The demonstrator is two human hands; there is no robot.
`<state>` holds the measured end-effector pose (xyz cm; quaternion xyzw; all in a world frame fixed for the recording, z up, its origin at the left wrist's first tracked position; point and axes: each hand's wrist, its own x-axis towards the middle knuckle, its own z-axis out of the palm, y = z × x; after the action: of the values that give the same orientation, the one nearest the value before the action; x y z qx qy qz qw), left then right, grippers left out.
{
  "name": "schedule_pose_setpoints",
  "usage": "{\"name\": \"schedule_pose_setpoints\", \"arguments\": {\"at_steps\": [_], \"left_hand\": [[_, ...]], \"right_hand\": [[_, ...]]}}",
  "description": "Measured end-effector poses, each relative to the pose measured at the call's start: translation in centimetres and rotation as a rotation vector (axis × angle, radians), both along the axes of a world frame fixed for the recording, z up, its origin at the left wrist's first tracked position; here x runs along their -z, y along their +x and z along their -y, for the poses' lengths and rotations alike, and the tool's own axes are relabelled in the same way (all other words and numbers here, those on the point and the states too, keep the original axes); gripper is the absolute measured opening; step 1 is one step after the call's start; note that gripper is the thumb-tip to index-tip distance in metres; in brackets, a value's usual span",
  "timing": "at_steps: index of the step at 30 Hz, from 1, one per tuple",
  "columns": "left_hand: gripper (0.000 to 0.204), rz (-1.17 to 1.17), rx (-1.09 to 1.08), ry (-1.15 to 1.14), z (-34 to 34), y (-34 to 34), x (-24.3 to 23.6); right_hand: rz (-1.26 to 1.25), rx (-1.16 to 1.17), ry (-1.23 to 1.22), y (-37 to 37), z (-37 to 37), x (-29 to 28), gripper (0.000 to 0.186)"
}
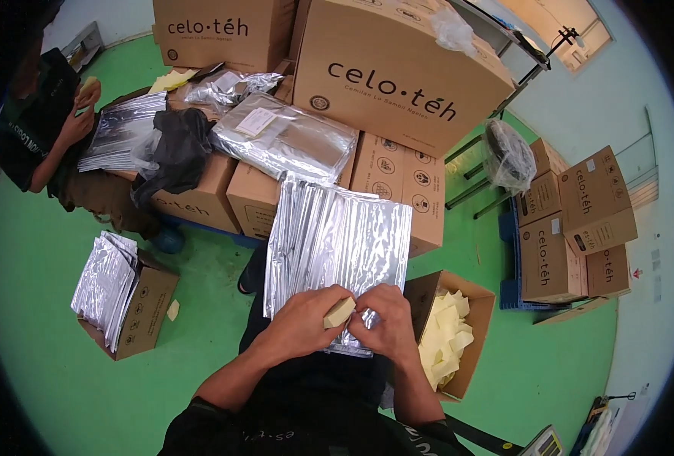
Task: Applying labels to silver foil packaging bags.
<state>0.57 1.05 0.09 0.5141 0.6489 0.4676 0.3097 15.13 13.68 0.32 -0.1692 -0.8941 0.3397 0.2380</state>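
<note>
A stack of shiny silver foil pouches (344, 235) lies in front of me across my lap. Over its near end, my left hand (295, 325) is closed around a small thick block of pale yellow paper slips (340, 312). My right hand (388, 319) is closed beside it, thumb and fingertips pinched together just above the top pouch. What those fingertips hold, if anything, is too small to make out. Both hands nearly meet at the fingertips.
An open carton (483, 323) by my right side holds loose yellow paper scraps (445, 342). Another carton (150, 311) at left is filled with foil pouches. Ahead stand stacked boxes (398, 68) with a large silver package (291, 137). A co-worker (48, 121) sits at far left.
</note>
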Motion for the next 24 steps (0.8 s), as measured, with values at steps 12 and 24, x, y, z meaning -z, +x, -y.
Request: {"name": "schedule_pose_setpoints", "arguments": {"at_steps": [12, 24], "left_hand": [[0.026, -0.055, 0.009, -0.018, -0.6, -0.4, -0.1], [0.028, -0.013, -0.067, -0.061, -0.8, -0.4, -0.1]], "right_hand": [[-0.094, 0.038, 0.049, -0.6, 0.4, 1.6, 0.014], [-0.097, 0.182, -0.005, -0.5, -0.4, 2.2, 0.011]]}}
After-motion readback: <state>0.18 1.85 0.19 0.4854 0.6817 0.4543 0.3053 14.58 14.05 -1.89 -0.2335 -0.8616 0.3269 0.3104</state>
